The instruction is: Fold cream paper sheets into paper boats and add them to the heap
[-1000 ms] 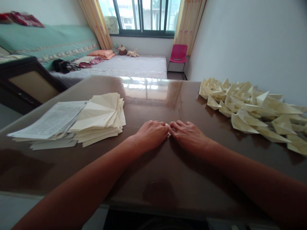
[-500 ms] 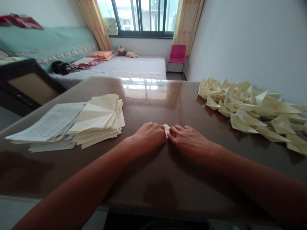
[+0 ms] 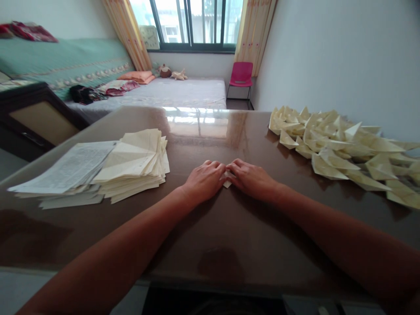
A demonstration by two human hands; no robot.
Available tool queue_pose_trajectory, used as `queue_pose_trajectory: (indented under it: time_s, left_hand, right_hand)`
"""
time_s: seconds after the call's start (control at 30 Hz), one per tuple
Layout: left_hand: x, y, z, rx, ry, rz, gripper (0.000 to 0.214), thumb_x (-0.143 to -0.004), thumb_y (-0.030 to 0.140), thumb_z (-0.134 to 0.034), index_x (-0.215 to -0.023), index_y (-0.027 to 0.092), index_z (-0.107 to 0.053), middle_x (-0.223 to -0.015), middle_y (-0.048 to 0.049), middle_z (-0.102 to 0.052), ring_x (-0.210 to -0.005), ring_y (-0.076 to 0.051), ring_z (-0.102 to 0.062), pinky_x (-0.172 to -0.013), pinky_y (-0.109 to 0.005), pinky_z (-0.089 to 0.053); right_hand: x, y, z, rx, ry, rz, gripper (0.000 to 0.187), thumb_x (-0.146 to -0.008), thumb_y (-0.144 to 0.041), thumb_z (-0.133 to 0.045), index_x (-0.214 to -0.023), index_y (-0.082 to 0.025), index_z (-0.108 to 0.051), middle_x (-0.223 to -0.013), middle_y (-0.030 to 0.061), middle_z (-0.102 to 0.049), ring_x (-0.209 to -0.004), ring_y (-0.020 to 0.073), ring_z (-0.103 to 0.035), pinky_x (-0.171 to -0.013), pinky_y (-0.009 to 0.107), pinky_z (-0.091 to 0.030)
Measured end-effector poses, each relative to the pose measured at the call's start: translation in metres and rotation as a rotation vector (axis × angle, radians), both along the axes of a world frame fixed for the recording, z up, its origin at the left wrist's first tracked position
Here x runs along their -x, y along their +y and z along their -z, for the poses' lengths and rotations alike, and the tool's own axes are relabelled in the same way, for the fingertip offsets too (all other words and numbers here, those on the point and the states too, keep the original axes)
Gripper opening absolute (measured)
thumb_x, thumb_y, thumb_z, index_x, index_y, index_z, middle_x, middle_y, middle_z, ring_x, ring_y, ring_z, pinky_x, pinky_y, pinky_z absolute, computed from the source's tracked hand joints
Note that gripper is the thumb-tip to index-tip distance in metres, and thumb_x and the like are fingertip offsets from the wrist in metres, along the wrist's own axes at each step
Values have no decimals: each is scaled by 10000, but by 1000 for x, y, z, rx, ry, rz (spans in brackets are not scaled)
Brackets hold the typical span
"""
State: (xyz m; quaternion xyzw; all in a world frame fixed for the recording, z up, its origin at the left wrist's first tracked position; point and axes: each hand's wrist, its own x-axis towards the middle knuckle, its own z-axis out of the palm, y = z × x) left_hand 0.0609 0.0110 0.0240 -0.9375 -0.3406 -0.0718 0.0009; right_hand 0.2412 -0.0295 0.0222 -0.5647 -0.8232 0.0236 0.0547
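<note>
A small folded piece of cream paper [image 3: 227, 184] lies between my hands over the middle of the brown table. My left hand [image 3: 206, 178] grips it from the left with curled fingers. From the right, my right hand [image 3: 251, 177] pinches the same paper, fingertips almost meeting those of the left. Most of the paper is hidden behind the fingers; a pale corner shows below them. To the left rests a stack of cream paper sheets [image 3: 131, 157], the top one creased. Many folded paper boats [image 3: 337, 140] are heaped on the right.
Printed white sheets [image 3: 70, 168] lie beside the cream stack on the glossy brown table [image 3: 210, 236]. Beyond the table are a bed [image 3: 183, 92] and a pink chair [image 3: 241, 75]. A dark cabinet [image 3: 39, 118] stands at left, a white wall at right.
Both hands have shifted slightly upward, away from me, and closed in around the paper. Its visible tip now points toward me instead of away. The view has moved a little.
</note>
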Motion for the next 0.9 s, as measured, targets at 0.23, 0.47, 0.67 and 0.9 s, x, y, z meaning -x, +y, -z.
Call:
queue_pose_trajectory:
  time_s: [0.23,0.47,0.67,0.9]
  left_hand:
    - [8,14,5,206,-142,-7,385,-846,410,-575,-1170,208,-528,-1025,-27,-664,-934,-189,-617,-814,-300,-472]
    - [7,18,4,390,-223,-35,386,-727,335,-669,-1072,214,-542,-871,20,-661,-772,-152,-623,-671,-247,-458]
    - [5,17,2,585,-304,-45,357,-693,307,-685,-1001,176,-560,-798,18,-646,-687,-124,-596,-611,-220,-443]
    - [8,17,-9,424,-379,27,228,-805,373,-593,-752,154,-629,-648,31,-581,-604,-97,-511,-552,-203,-371]
  right_hand:
    - [-12,18,13,139,451,-39,381,-819,-350,-620,-1154,-171,-593,-954,36,-630,-697,116,-549,-657,240,-424]
    - [-15,20,7,315,628,-1,411,-703,-298,-704,-1074,-142,-624,-720,-29,-561,-633,107,-505,-593,233,-399]
    - [-16,22,10,536,878,-13,325,-659,-259,-720,-928,-139,-583,-701,-39,-549,-629,95,-503,-576,221,-428]
    - [-12,19,-4,347,957,-84,252,-717,-351,-700,-817,-156,-575,-696,-31,-531,-627,91,-484,-577,216,-414]
